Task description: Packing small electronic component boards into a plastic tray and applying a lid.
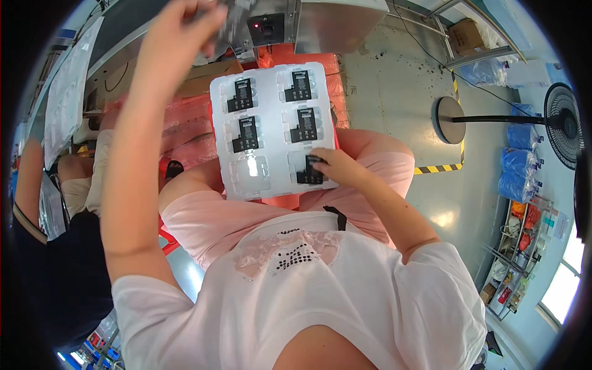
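Observation:
A white plastic tray (271, 132) with moulded compartments rests across my lap. Flat black L-shaped batteries (304, 125) with pale print lie in several of its compartments; the near left compartment (251, 174) holds none. In the near right one, my right hand (338, 166) has its fingertips closed on the upper edge of a battery (310, 174). High at the upper left, my left hand (192, 26) is raised beyond the tray's far edge, by the metal machine. Motion smears its fingers, so whether they hold anything cannot be made out.
A metal machine (339, 24) with a small black control panel (266, 28) stands beyond the tray. Pink bubble wrap (185, 132) lies below. Another person in a dark top (58, 277) sits at my left. A black floor fan (558, 120) and shelves (518, 253) stand at right.

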The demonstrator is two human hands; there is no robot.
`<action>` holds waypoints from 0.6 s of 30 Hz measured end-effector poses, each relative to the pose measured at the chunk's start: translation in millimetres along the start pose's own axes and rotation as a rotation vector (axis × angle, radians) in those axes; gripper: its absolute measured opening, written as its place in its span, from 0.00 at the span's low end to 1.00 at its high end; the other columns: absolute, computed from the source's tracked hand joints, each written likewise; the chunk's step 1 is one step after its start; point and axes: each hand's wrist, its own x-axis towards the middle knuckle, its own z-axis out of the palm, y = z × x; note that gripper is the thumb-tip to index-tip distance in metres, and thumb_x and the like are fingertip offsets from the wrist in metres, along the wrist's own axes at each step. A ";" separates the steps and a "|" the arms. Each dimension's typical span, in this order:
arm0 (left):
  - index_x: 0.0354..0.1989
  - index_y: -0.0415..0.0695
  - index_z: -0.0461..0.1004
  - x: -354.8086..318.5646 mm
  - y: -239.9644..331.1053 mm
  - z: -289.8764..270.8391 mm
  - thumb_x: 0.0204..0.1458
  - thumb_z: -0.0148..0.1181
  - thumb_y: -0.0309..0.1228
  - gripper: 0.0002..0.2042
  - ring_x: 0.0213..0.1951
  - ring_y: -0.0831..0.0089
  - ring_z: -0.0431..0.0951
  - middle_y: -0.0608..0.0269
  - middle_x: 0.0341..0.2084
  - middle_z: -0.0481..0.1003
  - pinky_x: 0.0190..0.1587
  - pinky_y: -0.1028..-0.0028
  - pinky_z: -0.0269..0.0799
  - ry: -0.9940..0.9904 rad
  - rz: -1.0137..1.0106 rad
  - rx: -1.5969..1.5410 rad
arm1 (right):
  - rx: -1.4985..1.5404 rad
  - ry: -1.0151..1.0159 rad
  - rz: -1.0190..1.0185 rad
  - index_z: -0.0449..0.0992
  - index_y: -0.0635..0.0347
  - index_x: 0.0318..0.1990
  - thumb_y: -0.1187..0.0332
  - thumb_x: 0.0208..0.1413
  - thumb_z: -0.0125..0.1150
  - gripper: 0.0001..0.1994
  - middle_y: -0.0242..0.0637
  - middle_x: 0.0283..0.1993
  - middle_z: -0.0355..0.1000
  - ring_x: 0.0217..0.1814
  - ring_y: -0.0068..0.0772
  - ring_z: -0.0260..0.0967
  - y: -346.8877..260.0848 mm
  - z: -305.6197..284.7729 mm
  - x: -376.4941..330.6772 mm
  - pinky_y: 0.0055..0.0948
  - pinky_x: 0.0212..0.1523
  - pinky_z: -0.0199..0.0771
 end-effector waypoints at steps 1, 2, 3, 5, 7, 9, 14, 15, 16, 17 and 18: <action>0.38 0.43 0.70 -33.6 -7.5 0.3 0.52 0.56 0.34 0.10 0.25 0.79 0.72 0.68 0.30 0.71 0.27 0.77 0.69 -0.018 -0.084 -0.112 | -0.110 0.216 -0.139 0.69 0.62 0.47 0.73 0.51 0.54 0.14 0.43 0.38 0.70 0.36 0.37 0.69 5.0 9.9 4.5 0.30 0.37 0.70; 0.38 0.44 0.69 -68.5 -17.9 2.8 0.51 0.57 0.32 0.09 0.25 0.82 0.71 0.71 0.30 0.70 0.26 0.80 0.68 -0.033 -0.172 -0.224 | -0.220 0.427 -0.278 0.70 0.62 0.46 0.72 0.50 0.55 0.14 0.45 0.38 0.69 0.37 0.42 0.69 6.2 17.4 5.5 0.32 0.38 0.70; 0.37 0.40 0.69 -99.0 -26.3 9.2 0.49 0.59 0.28 0.09 0.24 0.82 0.69 0.67 0.26 0.70 0.26 0.83 0.66 -0.041 -0.388 -0.396 | -0.222 0.431 -0.275 0.70 0.62 0.46 0.72 0.50 0.55 0.14 0.45 0.38 0.69 0.37 0.42 0.69 3.9 20.0 1.9 0.32 0.38 0.70; 0.38 0.39 0.68 -156.9 -72.7 22.6 0.48 0.60 0.26 0.11 0.24 0.81 0.70 0.65 0.26 0.70 0.25 0.81 0.69 -0.083 -0.426 -0.473 | -0.314 0.514 -0.192 0.71 0.61 0.43 0.71 0.47 0.57 0.13 0.45 0.39 0.66 0.40 0.47 0.67 -6.3 25.6 -0.8 0.38 0.39 0.70; 0.37 0.38 0.68 -204.7 -106.4 49.8 0.48 0.59 0.26 0.10 0.23 0.79 0.71 0.64 0.26 0.70 0.24 0.80 0.70 -0.022 -0.539 -0.500 | -0.473 0.552 -0.236 0.72 0.59 0.44 0.71 0.47 0.59 0.15 0.43 0.37 0.63 0.37 0.46 0.67 -5.8 27.1 -1.1 0.37 0.38 0.69; 0.37 0.38 0.68 -234.4 -136.7 69.8 0.48 0.59 0.25 0.10 0.23 0.79 0.71 0.64 0.26 0.70 0.24 0.80 0.70 -0.001 -0.582 -0.515 | -0.519 0.521 -0.174 0.71 0.58 0.46 0.71 0.46 0.59 0.17 0.43 0.38 0.62 0.39 0.45 0.66 -5.5 27.9 0.4 0.36 0.38 0.69; 0.37 0.39 0.70 -259.7 -158.9 100.0 0.46 0.60 0.25 0.10 0.25 0.78 0.72 0.63 0.25 0.71 0.26 0.79 0.70 0.193 -0.635 -0.325 | -0.803 0.647 -0.302 0.69 0.54 0.50 0.67 0.43 0.62 0.22 0.40 0.45 0.63 0.47 0.40 0.63 -26.5 42.6 -17.6 0.40 0.46 0.63; 0.37 0.39 0.70 -260.1 -158.5 100.5 0.46 0.60 0.25 0.10 0.25 0.78 0.72 0.63 0.25 0.71 0.26 0.79 0.70 0.200 -0.633 -0.329 | -0.838 0.519 -0.324 0.69 0.53 0.50 0.65 0.43 0.62 0.22 0.39 0.48 0.62 0.51 0.38 0.61 -19.6 50.9 -18.9 0.42 0.48 0.61; 0.36 0.40 0.70 -259.2 -156.3 100.9 0.45 0.61 0.26 0.10 0.26 0.75 0.72 0.62 0.25 0.72 0.29 0.76 0.70 0.197 -0.508 -0.139 | -0.867 0.395 -0.341 0.69 0.53 0.50 0.64 0.43 0.61 0.22 0.38 0.52 0.62 0.54 0.37 0.60 -12.1 59.2 -22.1 0.44 0.51 0.59; 0.35 0.40 0.71 -258.9 -155.4 100.4 0.43 0.62 0.27 0.10 0.27 0.72 0.73 0.61 0.26 0.72 0.31 0.74 0.70 0.193 -0.381 0.049 | -0.870 0.396 -0.342 0.69 0.53 0.50 0.64 0.43 0.61 0.22 0.38 0.52 0.62 0.54 0.37 0.60 -2.6 67.5 -26.0 0.44 0.51 0.59; 0.35 0.40 0.71 -257.8 -156.8 99.3 0.43 0.62 0.27 0.10 0.27 0.72 0.73 0.61 0.26 0.72 0.31 0.74 0.70 0.197 -0.377 0.050 | -0.997 0.449 -0.397 0.69 0.53 0.50 0.63 0.43 0.61 0.22 0.37 0.55 0.61 0.57 0.36 0.58 2.6 72.5 -30.3 0.46 0.52 0.58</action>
